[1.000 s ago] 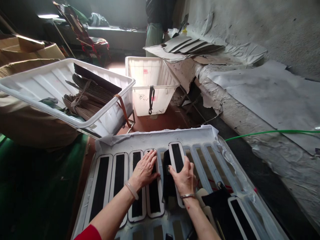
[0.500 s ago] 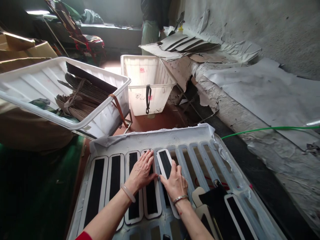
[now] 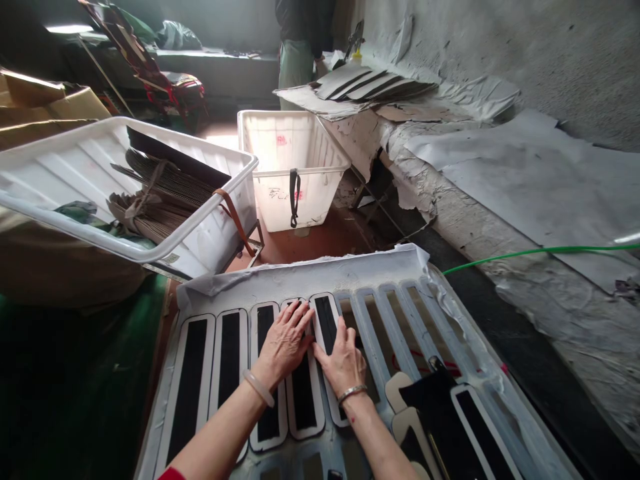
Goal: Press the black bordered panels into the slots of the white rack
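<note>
Long black panels with rounded white borders lie side by side in the slots of a pale slotted frame [image 3: 400, 320]. My left hand [image 3: 284, 343] rests flat with its fingers stretched over one such panel [image 3: 303, 400], partly covering it. Beside it, my right hand [image 3: 343, 363] spans another white-bordered black panel [image 3: 326, 317], thumb at its left edge and fingers along its right edge. The two thumbs are close together. At the left of the frame lie more panels, among them a black panel [image 3: 189, 380] and its neighbour [image 3: 230, 353].
Loose pieces, including a black sheet [image 3: 433, 413] and a bordered panel [image 3: 483, 430], lie on the frame's right. Beyond stand a white bin [image 3: 200, 240] with tied brown strips [image 3: 155, 193] and another white bin [image 3: 300, 193]. A green cord [image 3: 540, 251] crosses at right; a person [image 3: 297, 60] stands behind.
My right hand has shifted slightly left with the panel under it. That panel was slanted and now lies closer in line beside its neighbour. My left hand stays almost in place.
</note>
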### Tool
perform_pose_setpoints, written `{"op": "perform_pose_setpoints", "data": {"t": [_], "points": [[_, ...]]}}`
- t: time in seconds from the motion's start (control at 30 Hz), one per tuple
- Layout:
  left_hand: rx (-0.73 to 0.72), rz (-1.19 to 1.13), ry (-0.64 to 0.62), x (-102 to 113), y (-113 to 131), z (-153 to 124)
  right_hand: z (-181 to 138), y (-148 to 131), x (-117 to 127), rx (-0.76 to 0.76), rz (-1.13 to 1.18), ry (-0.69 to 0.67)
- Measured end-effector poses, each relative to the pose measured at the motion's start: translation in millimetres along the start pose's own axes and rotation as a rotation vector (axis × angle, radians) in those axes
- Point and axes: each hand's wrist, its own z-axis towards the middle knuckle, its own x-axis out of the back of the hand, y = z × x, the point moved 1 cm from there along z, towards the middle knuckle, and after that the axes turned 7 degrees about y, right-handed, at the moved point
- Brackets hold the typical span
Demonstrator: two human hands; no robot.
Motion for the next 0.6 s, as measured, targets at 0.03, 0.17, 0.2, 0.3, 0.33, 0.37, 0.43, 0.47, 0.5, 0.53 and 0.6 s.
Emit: {"op": "perform_pose_setpoints", "data": {"t": [0.03, 0.17, 0.2, 0.3, 0.33, 0.37, 0.43, 0.47, 0.5, 0.53, 0.6], "points": [[-0.005, 0.002, 0.001, 0, 1, 0, -1, 1, -1, 0.009, -0.009, -0.004], [-0.01, 0.017, -0.004, 1, 2, -1, -4, 1, -2, 0.054, -0.049, -0.02], [-0.011, 0.021, -0.008, 2, 2, 0, -4, 1, -2, 0.066, -0.057, -0.023], [-0.012, 0.031, -0.02, 2, 3, 1, -4, 0, 1, 0.096, -0.081, -0.035], [-0.011, 0.034, -0.023, 3, 3, 1, -3, 0, 2, 0.107, -0.09, -0.039], [-0.011, 0.037, -0.025, 3, 3, 1, -3, 0, 4, 0.118, -0.098, -0.042], [-0.008, 0.04, -0.025, 2, 4, 1, -1, 0, 7, 0.141, -0.111, -0.046], [-0.007, 0.041, -0.025, 2, 4, 0, -1, 1, 8, 0.15, -0.117, -0.047], [-0.006, 0.041, -0.024, 1, 4, 0, 0, 1, 9, 0.157, -0.121, -0.048], [-0.004, 0.043, -0.023, 0, 4, 0, 0, 2, 10, 0.163, -0.124, -0.049], [0.004, 0.049, -0.02, -2, 4, -1, 0, 3, 11, 0.173, -0.124, -0.05]]}}
